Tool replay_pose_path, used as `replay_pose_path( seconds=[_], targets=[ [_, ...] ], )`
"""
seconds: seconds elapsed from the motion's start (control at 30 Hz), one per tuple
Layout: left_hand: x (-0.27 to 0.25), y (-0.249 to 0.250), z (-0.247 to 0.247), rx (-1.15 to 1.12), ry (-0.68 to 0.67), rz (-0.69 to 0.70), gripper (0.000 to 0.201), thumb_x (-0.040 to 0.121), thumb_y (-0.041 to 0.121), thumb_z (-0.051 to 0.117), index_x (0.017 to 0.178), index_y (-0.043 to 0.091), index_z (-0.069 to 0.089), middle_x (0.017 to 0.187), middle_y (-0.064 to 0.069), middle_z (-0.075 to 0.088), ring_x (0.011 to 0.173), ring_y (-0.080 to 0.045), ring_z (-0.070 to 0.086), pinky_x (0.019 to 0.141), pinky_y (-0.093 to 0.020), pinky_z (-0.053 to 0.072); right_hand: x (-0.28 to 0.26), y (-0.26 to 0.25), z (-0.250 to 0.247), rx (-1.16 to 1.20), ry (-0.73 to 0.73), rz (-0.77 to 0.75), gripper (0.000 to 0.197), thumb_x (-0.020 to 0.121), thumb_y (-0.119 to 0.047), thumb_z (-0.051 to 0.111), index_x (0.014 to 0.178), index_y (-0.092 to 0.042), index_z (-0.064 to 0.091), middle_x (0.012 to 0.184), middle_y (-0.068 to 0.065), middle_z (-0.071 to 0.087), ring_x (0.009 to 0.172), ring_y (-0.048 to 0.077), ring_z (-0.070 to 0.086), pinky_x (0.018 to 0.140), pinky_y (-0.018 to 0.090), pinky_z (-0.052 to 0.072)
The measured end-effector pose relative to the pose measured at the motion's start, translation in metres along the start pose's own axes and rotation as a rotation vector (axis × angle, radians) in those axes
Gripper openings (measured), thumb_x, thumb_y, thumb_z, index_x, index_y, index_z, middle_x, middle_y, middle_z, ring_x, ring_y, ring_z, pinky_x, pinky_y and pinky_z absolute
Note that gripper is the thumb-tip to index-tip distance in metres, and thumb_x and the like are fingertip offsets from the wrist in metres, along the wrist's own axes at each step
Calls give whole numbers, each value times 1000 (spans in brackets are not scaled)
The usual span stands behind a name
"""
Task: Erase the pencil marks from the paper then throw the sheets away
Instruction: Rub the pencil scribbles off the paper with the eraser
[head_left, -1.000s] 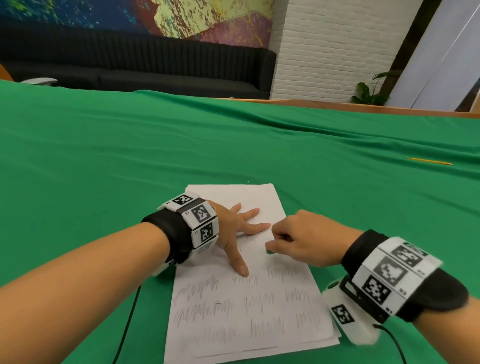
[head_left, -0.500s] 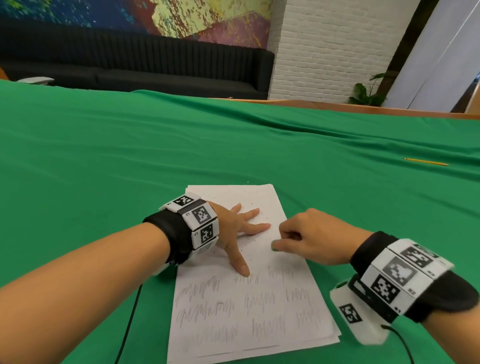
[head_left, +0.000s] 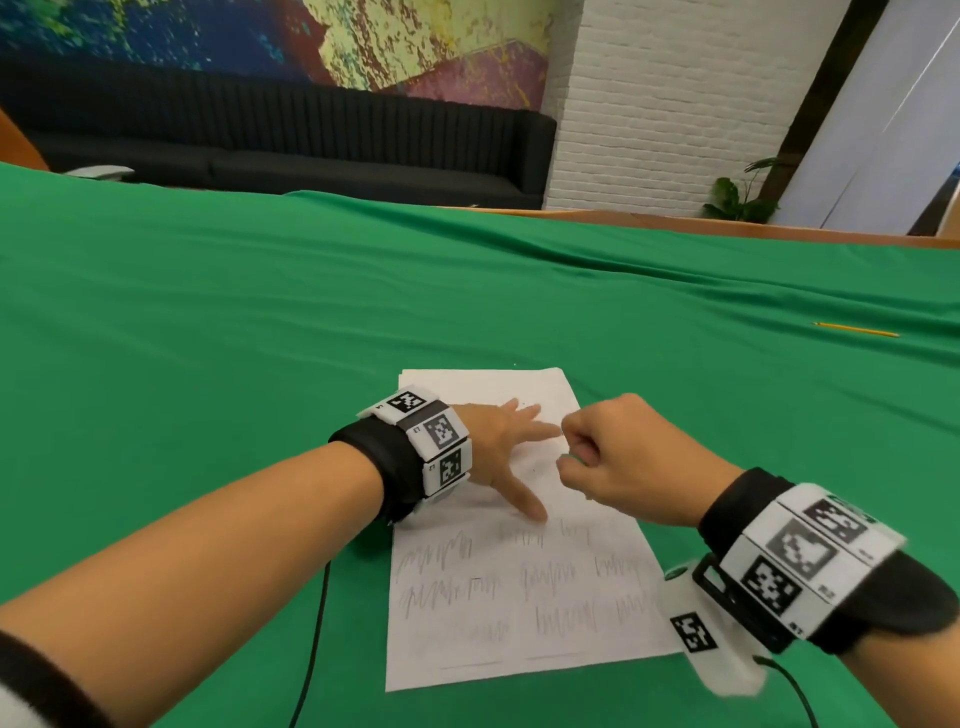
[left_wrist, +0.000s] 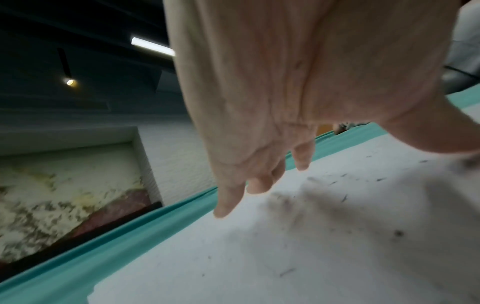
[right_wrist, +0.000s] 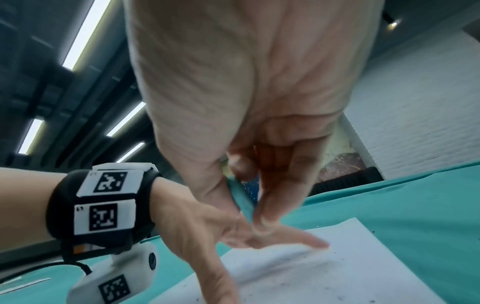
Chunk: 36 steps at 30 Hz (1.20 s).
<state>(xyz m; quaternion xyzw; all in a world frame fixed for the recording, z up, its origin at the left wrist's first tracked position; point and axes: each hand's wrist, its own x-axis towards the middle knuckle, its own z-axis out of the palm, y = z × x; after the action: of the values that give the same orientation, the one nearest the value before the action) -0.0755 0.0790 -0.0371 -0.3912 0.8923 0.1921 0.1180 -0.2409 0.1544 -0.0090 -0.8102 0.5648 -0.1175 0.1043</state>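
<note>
Right hand (head_left: 618, 462): shifted farther up the paper (head_left: 519, 597), pinching eraser (right_wrist: 241, 197). Left hand (head_left: 498, 447): flat, fingers spread, pinning sheet. Step: erasing. Next, probably: pencil marks (head_left: 550, 577) nearer the person.

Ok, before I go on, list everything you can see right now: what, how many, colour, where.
Paper sheets: a stack, exact count unclear, white, on the cloth in front of the person; pencil scribbles cover the near half, the far half looks erased.
Eraser crumbs: many, dark, scattered on the far half of the paper.
Eraser: one, greenish, pinched in the right hand.
Pencil: one, yellow, far right on the cloth.
Tablecloth: one, green, covers the table.
Sofa: one, black, against the back wall.
Plant: one, green, by the white brick wall.
Left hand: spread flat, pressing the paper.
Right hand: over the paper's right edge.
</note>
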Motion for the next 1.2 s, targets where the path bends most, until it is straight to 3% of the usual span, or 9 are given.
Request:
replay_pose_path(
  seconds=[0.1, 0.2, 0.47, 0.53, 0.67, 0.77, 0.93, 1.1, 1.2],
  targets=[
    [-24, 0, -5, -51, 74, 71, 73, 81, 59, 70, 143, 38, 36, 158, 5, 30, 149, -21, 16, 118, -46, 23, 0, -8, 10, 183, 4, -27, 17, 90, -17, 61, 84, -20, 45, 72, -1, 63, 63, 17, 66, 62, 40, 54],
    [-53, -11, -6, 72, 32, -39, 81, 83, 61, 65, 151, 33, 32, 154, 0, 37, 136, -21, 39, 112, -37, 33, 6, -19, 18, 187, -95, -61, 9, 95, -20, 59, 103, -21, 55, 85, -4, 69, 66, 6, 66, 69, 32, 56],
    [-104, -52, 14, -3, -49, -128, 96, 68, 70, 73, 149, 38, 33, 154, 6, 34, 138, -19, 35, 114, -41, 32, 24, -58, 42, -1, -144, -204, 19, 103, -35, 39, 93, -22, 48, 78, 0, 60, 71, 21, 52, 65, 37, 43],
    [-108, -55, 20, -37, -50, -108, 104, 63, 72, 75, 150, 43, 26, 159, 11, 25, 145, -17, 24, 118, -43, 26, 25, -65, 44, 3, -157, -216, 23, 104, -36, 37, 90, -21, 49, 76, -1, 58, 68, 18, 50, 63, 35, 40],
    [-113, -54, 27, 4, -87, -128, 113, 65, 73, 73, 152, 49, 6, 164, 15, -6, 151, -18, -8, 121, -57, 5, 23, -76, 45, 2, -295, -246, 26, 104, -25, 36, 107, -20, 61, 100, -6, 64, 88, 14, 56, 81, 30, 43],
    [-114, -54, 34, 37, -136, -161, 119, 64, 76, 70, 151, 50, -6, 162, 16, -17, 150, -21, -16, 116, -66, 1, 22, -77, 53, 55, -280, -252, 18, 101, -26, 48, 109, -20, 63, 90, -4, 69, 79, 14, 61, 78, 32, 49],
    [-113, -50, 32, 48, -158, -162, 117, 66, 74, 71, 151, 50, -5, 162, 13, -19, 149, -29, -16, 119, -60, 6, 23, -81, 57, 115, -254, -287, 10, 92, -28, 65, 88, -19, 64, 78, -7, 68, 72, 9, 61, 72, 32, 50],
    [-113, -48, 30, 37, -135, -154, 103, 69, 74, 68, 149, 53, 8, 163, 11, -14, 151, -31, -8, 122, -52, 9, 25, -86, 58, 59, -266, -310, 10, 94, -28, 62, 101, -24, 68, 80, -12, 63, 72, 2, 56, 68, 12, 41],
    [-114, -52, 32, 30, -132, -157, 99, 68, 74, 69, 148, 42, 21, 162, 17, -12, 151, -30, -11, 121, -53, 13, 26, -83, 59, 74, -204, -241, 16, 91, -34, 67, 101, -22, 64, 70, -10, 63, 64, 2, 57, 62, 16, 42]
  ],
)
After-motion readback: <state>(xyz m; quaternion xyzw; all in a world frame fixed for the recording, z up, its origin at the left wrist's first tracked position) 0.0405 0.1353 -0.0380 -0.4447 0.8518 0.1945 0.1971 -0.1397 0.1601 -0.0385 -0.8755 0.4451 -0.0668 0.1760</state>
